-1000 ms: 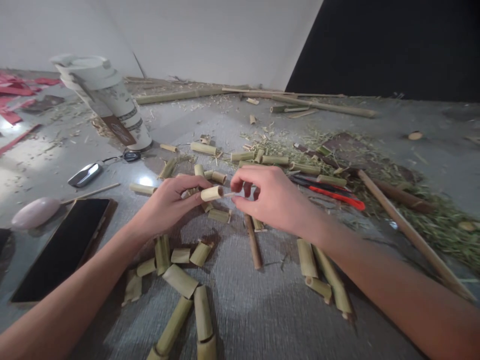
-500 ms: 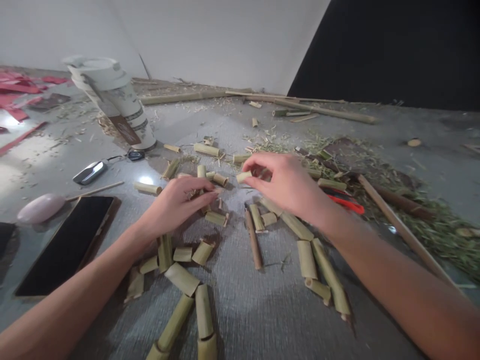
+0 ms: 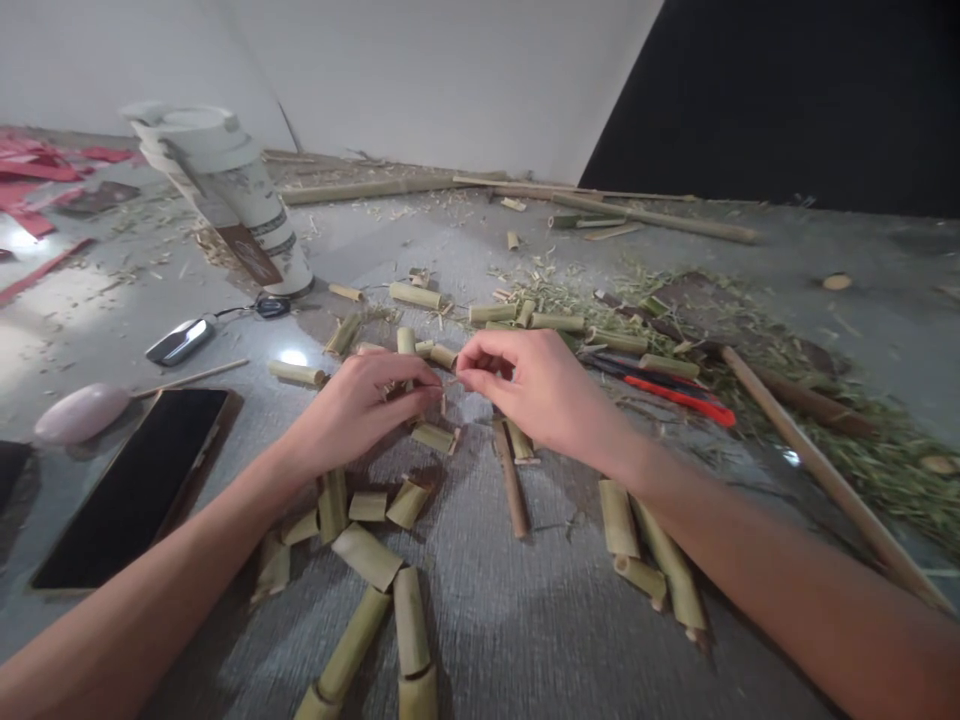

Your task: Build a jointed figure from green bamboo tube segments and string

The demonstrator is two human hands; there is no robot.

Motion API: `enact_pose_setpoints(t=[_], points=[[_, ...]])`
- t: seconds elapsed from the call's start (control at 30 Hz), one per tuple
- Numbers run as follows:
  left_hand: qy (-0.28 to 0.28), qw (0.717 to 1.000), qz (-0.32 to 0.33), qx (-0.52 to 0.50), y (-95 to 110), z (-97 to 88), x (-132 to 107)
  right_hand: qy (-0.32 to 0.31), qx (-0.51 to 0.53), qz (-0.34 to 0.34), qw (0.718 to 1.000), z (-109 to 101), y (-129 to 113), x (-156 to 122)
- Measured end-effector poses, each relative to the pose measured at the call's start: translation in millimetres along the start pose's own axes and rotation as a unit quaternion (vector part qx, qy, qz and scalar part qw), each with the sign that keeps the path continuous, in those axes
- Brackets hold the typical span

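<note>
My left hand [image 3: 371, 405] is closed in a pinch, palm down, among short cut lengths of green bamboo. My right hand [image 3: 544, 385] faces it with thumb and forefinger pinched, the fingertips nearly meeting. Between them shows a thin pale strand [image 3: 449, 381], too small to make out well. Just below the fingertips lies a short bamboo tube [image 3: 433, 436]. A brown stick [image 3: 510, 480] rests under my right wrist. In front of me, bamboo tubes [image 3: 367, 556] lie end to end in branching rows, with more tubes [image 3: 619, 517] under my right forearm.
A white lidded tumbler [image 3: 259, 230], a key fob [image 3: 180, 342], a pink oval object [image 3: 82, 413] and a phone [image 3: 135, 490] stand or lie at left. Right of my hands are a red-handled tool [image 3: 682, 398], green shavings [image 3: 892, 470] and a long stick [image 3: 825, 470].
My right hand has moved left and down to my left hand's fingertips. The short bamboo piece at its fingers before no longer shows there. My left hand has barely moved.
</note>
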State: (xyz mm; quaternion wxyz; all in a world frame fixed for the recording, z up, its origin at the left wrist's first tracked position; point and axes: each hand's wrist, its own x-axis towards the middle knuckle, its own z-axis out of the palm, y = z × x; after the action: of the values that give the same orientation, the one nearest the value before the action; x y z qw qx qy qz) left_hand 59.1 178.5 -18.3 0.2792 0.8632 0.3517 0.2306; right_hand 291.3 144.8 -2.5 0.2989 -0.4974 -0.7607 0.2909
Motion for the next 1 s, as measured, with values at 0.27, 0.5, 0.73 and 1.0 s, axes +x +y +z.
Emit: enact_pose_setpoints(t=[0.27, 0.5, 0.73, 1.0], points=[[0.011, 1.000, -0.011, -0.022, 3.3, 0.1, 0.5, 0.087, -0.041, -0.036, 0.995, 3.8, -13.7, -7.0], [0.019, 0.999, -0.009, -0.024, 4.5, 1.2, 0.9, 0.064, -0.112, -0.044, 0.991, 18.0, -19.3, -12.1], [0.029, 0.999, -0.014, -0.037, 4.0, 1.9, -0.4, 0.084, -0.127, -0.036, 0.988, 22.5, -16.1, -6.9], [0.039, 0.997, -0.009, -0.062, 5.1, 0.5, -1.0, 0.104, -0.111, -0.057, 0.987, 25.0, -15.4, -4.0]])
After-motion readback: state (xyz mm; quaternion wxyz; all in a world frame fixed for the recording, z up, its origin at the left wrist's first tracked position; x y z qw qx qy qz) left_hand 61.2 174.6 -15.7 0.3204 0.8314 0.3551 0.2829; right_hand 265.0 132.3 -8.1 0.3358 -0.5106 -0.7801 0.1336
